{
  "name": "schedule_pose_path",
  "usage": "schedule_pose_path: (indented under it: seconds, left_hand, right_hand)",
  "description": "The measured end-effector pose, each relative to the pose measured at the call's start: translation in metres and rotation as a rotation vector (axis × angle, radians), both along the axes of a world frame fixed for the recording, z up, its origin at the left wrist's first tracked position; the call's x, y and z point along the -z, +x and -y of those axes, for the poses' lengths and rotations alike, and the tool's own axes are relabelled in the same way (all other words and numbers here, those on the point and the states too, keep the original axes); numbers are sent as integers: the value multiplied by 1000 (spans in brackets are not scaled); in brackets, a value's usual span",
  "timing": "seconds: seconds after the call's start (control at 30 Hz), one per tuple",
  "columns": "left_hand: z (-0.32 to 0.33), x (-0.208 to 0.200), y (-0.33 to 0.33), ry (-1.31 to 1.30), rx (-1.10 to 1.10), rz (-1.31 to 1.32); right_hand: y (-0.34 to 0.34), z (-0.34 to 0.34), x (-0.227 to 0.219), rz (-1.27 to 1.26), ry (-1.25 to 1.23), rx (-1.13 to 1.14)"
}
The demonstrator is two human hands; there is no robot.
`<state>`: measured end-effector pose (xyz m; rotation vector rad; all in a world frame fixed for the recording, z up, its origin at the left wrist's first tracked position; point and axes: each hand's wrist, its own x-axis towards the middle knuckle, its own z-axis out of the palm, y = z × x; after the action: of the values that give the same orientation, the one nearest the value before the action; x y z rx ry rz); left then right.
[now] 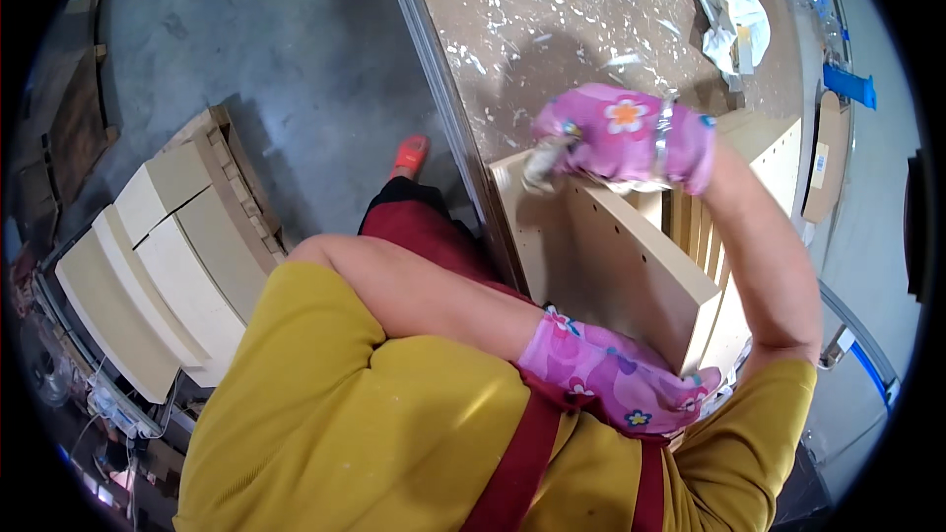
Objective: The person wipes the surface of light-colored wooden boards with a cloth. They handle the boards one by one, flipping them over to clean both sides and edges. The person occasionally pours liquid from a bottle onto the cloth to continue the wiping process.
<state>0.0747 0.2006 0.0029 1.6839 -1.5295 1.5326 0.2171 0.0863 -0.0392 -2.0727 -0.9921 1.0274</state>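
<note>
A pale wooden panel (641, 266) with a row of small dark holes along its edge stands tilted on the workbench in front of me. At its near end, my left hand (631, 379), in a pink flowered glove, is closed round the corner. Over the panel's far end is my right hand (621, 138), in a matching glove with pale fingertips. Its fingers are curled, and whatever may be in them is hidden. Beside the panel, to the right, more pale boards (700, 227) stand in a row, partly behind my right forearm.
White flecks cover the brown bench top (552, 30). A crumpled white plastic bag (727, 5) lies at its far right. Stacked pale boards (177, 246) rest on a wooden pallet (236, 172) at the left. A blue object (849, 87) and a cardboard piece (821, 158) are farther right.
</note>
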Motion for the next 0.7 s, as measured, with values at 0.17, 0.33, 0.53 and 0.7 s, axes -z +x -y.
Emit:
schedule_pose_path:
  seconds: [0.17,0.33,0.53,0.7]
  left_hand:
    - [11,5,0,-53,52,-66]
    - [9,6,-9,12,54,-18]
    - [16,3,-15,55,53,-3]
    - [8,-2,1,89,-2,114]
  right_hand:
    - [11,-12,-32,-515,57,118]
    - [-2,-9,-18,-141,-114,167]
    - [40,58,-85,-519,114,184]
    - [36,64,-97,-522,39,372]
